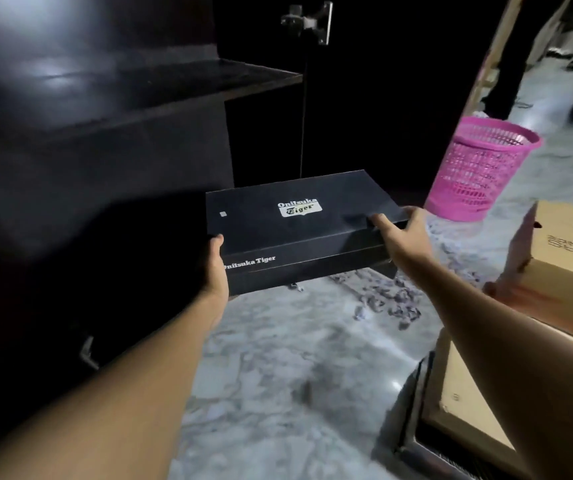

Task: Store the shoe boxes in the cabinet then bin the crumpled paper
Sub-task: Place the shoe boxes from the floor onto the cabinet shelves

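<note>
A black shoe box (299, 233) with a white logo on its lid hangs in the air in front of me, above the marble floor. My left hand (216, 268) grips its near left corner, thumb on the lid. At the box's right end my right hand (401, 237) holds the lid edge, thumb on top. The dark cabinet (105, 150) stands open to the left and behind the box, with a black shelf (229, 76) at upper left. A pink mesh bin (482, 168) stands on the floor to the right. I see no crumpled paper on the floor.
Brown cardboard boxes (572, 268) are stacked at the right edge, close to my right forearm. A metal hinge (312, 20) shows at the cabinet's top. A person's legs (510, 71) stand in the far right background. Grey marble floor (295, 358) lies below the box.
</note>
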Available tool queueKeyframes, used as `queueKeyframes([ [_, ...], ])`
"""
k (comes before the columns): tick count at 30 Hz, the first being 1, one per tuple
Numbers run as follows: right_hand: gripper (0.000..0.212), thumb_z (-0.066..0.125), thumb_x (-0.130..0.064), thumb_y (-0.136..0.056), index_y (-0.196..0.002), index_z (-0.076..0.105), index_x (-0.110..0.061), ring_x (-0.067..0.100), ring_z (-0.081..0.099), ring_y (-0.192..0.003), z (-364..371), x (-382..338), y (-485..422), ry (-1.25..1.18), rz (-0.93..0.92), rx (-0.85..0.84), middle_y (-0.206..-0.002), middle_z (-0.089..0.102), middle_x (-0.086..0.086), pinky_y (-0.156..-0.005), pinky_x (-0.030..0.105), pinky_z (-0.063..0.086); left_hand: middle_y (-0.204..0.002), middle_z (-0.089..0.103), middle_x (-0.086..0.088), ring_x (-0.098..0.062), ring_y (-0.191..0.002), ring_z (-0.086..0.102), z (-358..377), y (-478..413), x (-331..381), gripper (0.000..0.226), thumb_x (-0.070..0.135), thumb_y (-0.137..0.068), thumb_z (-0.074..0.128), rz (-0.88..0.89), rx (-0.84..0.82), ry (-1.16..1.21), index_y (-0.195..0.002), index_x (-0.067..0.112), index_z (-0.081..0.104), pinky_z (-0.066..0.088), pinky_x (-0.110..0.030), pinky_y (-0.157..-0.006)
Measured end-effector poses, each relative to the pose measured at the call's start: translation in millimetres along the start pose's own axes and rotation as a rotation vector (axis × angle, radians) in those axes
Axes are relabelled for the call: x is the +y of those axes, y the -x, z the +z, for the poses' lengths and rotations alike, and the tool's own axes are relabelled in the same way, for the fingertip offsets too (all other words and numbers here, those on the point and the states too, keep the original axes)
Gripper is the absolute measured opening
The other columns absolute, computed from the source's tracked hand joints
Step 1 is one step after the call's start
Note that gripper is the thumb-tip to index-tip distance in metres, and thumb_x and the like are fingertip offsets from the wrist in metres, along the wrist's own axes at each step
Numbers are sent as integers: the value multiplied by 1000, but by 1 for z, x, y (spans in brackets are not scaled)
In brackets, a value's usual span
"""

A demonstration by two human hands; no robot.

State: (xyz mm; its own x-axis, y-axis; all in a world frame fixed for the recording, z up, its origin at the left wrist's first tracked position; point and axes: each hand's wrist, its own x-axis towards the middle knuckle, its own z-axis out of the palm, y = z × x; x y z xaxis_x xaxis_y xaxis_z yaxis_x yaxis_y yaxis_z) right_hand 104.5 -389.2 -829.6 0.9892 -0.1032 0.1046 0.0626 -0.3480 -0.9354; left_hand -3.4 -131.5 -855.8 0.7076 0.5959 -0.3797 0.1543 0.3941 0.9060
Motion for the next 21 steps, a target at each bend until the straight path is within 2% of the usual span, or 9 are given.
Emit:
queueKeyframes([
  [3,60,69,-55,-77,-116,42,-20,22,62,-99,51,16,-13,-61,14,-165,-103,60,-1,-91,44,52,-106,70,-4,-28,-98,68,-29,-19,-5,50,65,-74,54,113,140,-5,-106,28,67,57,-44,-83],
  [6,52,73,-43,-85,-119,42,-18,23,62,-104,100,28,-24,-113,30,-292,-100,58,-4,-95,41,52,-103,70,-5,-29,-100,65,-59,-46,-20,43,65,-65,54,223,378,-9,-83,28,68,50,-50,-95],
  [9,50,76,-35,-85,-119,44,-17,21,63,-103,147,39,-29,-163,31,-356,-101,62,-1,-95,39,51,-100,68,0,-28,-101,63,-81,-63,-32,46,67,-65,56,194,556,31,-79,24,66,48,-49,-98],
  [11,45,73,-25,-88,-122,47,-10,15,63,-91,174,45,-29,-217,39,-408,-101,64,2,-85,24,54,-105,63,-1,-29,-109,59,-85,-64,-35,26,46,-86,58,233,632,55,-86,20,63,43,-39,-101],
  [12,43,72,-20,-89,-123,47,-7,10,62,-84,186,49,-30,-232,39,-426,-97,64,-1,-74,14,52,-107,61,-6,-28,-111,57,-88,-66,-38,18,34,-93,57,257,680,57,-96,17,64,40,-32,-97],
  [14,41,71,-14,-90,-123,48,-7,0,57,-77,211,54,-30,-249,33,-465,-94,62,-3,-59,3,45,-113,59,-9,-26,-112,54,-98,-71,-48,24,26,-98,54,262,738,29,-113,10,65,35,-28,-88],
  [16,45,73,-12,-88,-126,48,-8,-2,55,-78,237,60,-30,-252,20,-515,-103,62,3,-57,2,43,-129,58,-12,-27,-122,50,-114,-76,-55,35,28,-99,52,256,770,-23,-126,7,61,34,-28,-96],
  [18,52,72,-10,-88,-132,46,-6,-1,55,-81,260,64,-27,-262,11,-585,-112,60,6,-57,3,45,-140,54,-10,-29,-129,47,-130,-87,-64,40,34,-99,52,234,798,-124,-132,12,59,32,-29,-103],
  [21,57,70,-5,-88,-138,42,-6,4,58,-87,285,68,-23,-256,-5,-663,-117,59,8,-62,5,48,-136,58,-9,-30,-127,50,-151,-101,-74,45,44,-94,58,223,858,-220,-131,18,60,33,-33,-106],
])
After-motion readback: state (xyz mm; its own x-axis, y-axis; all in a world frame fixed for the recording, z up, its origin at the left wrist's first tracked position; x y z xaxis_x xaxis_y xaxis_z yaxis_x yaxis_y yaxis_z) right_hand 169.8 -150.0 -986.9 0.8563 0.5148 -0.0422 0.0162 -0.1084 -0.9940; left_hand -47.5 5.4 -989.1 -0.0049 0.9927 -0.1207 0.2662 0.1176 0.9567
